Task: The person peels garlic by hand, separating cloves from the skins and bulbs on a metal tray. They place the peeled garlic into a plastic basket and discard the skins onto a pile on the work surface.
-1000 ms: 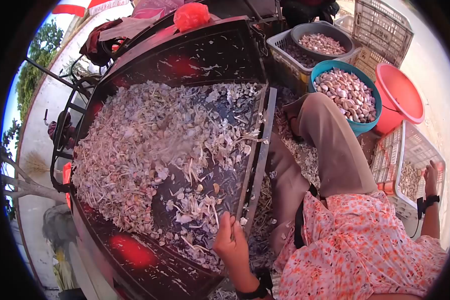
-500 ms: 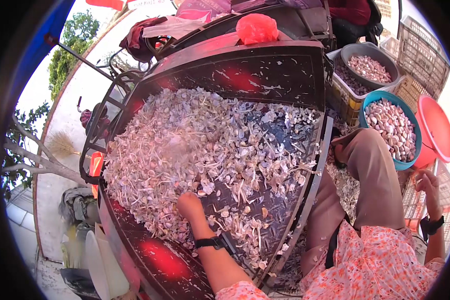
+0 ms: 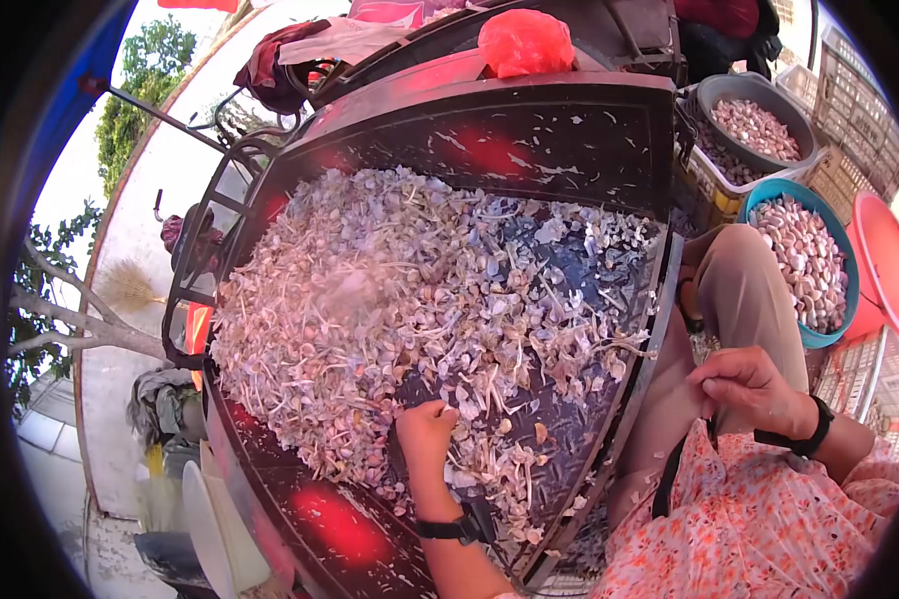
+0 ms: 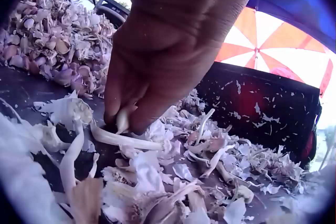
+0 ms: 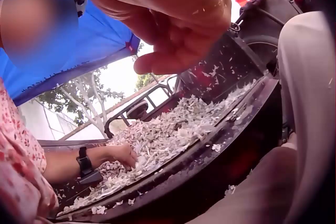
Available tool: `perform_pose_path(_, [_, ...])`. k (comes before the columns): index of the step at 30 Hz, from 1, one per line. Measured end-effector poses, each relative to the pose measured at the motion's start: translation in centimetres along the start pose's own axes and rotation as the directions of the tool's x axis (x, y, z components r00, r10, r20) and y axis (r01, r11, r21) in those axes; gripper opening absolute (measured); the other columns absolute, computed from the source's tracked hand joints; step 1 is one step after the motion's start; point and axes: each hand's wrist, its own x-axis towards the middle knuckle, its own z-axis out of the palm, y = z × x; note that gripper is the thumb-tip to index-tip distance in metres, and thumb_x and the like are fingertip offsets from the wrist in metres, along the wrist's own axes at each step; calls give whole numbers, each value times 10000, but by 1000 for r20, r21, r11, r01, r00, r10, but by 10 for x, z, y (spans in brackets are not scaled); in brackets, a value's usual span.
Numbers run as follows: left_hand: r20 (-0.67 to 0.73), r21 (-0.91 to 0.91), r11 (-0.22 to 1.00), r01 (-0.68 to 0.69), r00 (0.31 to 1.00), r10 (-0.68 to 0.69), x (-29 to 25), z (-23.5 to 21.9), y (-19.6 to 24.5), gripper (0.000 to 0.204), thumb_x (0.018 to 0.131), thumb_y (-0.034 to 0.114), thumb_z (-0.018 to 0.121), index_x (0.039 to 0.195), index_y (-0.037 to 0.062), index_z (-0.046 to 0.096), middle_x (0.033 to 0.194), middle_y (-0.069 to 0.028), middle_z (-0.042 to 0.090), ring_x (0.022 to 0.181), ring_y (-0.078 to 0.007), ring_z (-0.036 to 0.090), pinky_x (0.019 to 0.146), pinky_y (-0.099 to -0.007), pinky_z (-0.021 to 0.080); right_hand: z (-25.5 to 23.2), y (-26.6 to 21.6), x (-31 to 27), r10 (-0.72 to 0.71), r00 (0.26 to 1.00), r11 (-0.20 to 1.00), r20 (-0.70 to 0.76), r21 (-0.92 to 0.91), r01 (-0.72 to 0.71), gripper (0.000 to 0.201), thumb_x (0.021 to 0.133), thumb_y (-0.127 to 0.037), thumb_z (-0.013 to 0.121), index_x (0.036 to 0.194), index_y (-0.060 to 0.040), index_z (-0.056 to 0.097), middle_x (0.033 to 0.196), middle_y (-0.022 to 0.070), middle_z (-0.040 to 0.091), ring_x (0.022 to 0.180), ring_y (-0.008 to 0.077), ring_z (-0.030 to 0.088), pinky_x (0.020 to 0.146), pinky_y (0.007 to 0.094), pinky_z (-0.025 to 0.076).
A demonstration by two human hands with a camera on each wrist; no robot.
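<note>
In the left wrist view my left hand [image 4: 157, 71] reaches down with thumb and fingers pinching a pale garlic clove [image 4: 123, 121]. Loose garlic skins and dry stalks [image 4: 128, 141] lie just under those fingertips. From the head view, the same hand [image 3: 427, 439] is low over the dark cart bed, at the near side of the big heap of garlic skins [image 3: 340, 290]. Over my lap hovers my right hand [image 3: 754, 389], its fingers loosely curled. The right wrist view shows nothing held in this hand [image 5: 168, 29].
Metal cart walls [image 3: 489, 145] enclose the heap, with a raised edge [image 3: 659, 299] beside my legs. To the right stand a teal basin [image 3: 847, 270] of garlic cloves, a red bucket [image 3: 889, 260], a grey basin [image 3: 714, 95] and plastic crates [image 3: 859, 110]. A red bag [image 3: 524, 45] sits on the far wall.
My left hand went from the near edge into the heap, then drew back slightly and now pinches a clove. My right hand came from beside the crates to over my lap. The head view shifted.
</note>
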Motion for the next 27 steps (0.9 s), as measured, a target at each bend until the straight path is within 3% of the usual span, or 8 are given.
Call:
perform_pose_path(1, [-4, -5, 1000, 5, 1000, -5, -15, 0, 12, 187, 682, 110, 689, 802, -33, 675, 713, -150, 662, 609, -239, 616, 622, -308, 496, 11, -2, 16, -15, 995, 999, 96, -31, 18, 210, 924, -84, 500, 1078, 33, 582, 869, 59, 599, 733, 106, 596, 659, 235, 495])
perform_pose_path(3, [-101, -732, 681, -7, 990, -99, -47, 6, 40, 196, 697, 16, 687, 883, -46, 678, 784, -111, 684, 612, -152, 589, 634, -278, 486, 36, -1, 44, 16, 971, 1000, 239, 13, -19, 277, 929, -110, 499, 1169, 23, 535, 934, 64, 600, 763, 108, 601, 675, 242, 504])
perform_pose_path(6, [-194, -883, 444, -154, 980, -45, -89, 3, 95, 211, 717, -47, 662, 928, -34, 678, 864, -96, 687, 752, -153, 629, 710, -278, 497, 72, 1, 73, 92, 933, 970, 347, 180, -163, 386, 934, -145, 496, 1286, 3, 443, 1004, 56, 588, 792, 101, 599, 670, 236, 511])
perform_pose_path(11, [-489, -630, 611, -479, 856, 167, -109, 23, 137, 196, 767, 54, 665, 946, -24, 672, 913, -140, 679, 979, -283, 630, 934, -393, 431, 81, -6, 78, 42, 897, 873, 440, 421, -247, 384, 933, -147, 503, 1287, -9, 453, 941, 45, 605, 754, 82, 594, 635, 212, 501])
perform_pose_path(19, [-702, -616, 320, -720, 686, 191, -138, 33, 163, 340, 855, 252, 599, 995, -56, 629, 1071, -315, 580, 1008, -387, 597, 788, -433, 516, 56, -27, 29, -98, 870, 836, 482, 514, -190, 342, 933, -138, 518, 1254, -23, 502, 807, 18, 622, 703, 67, 577, 601, 204, 477])
perform_pose_path(21, [-684, -719, 177, -672, 730, -5, -150, 32, 164, 365, 864, 266, 590, 1027, -59, 612, 1100, -303, 571, 982, -394, 606, 762, -430, 532, 47, -45, 9, -391, 770, 840, 505, 538, 73, 328, 921, -52, 499, 1224, 73, 486, 1027, 163, 604, 837, 173, 640, 674, 257, 509])
perform_pose_path(23, [-652, -743, 213, -635, 758, -15, -160, 40, 152, 362, 866, 246, 595, 1061, -59, 597, 1109, -294, 569, 967, -382, 614, 743, -405, 544, 42, -68, -9, -745, 532, 667, 403, 455, 589, 304, 908, -33, 507, 1177, 109, 493, 1059, 201, 594, 890, 289, 628, 733, 338, 519])
perform_pose_path(27, [-441, -877, 208, -433, 897, 8, -174, 63, 147, 319, 843, 150, 617, 1055, -87, 592, 1091, -290, 578, 955, -353, 623, 729, -374, 547, 37, -116, -41, -852, 446, 523, 272, 431, 736, 164, 817, 18, 607, 959, 101, 604, 896, 250, 620, 681, 274, 655, 568, 320, 542])
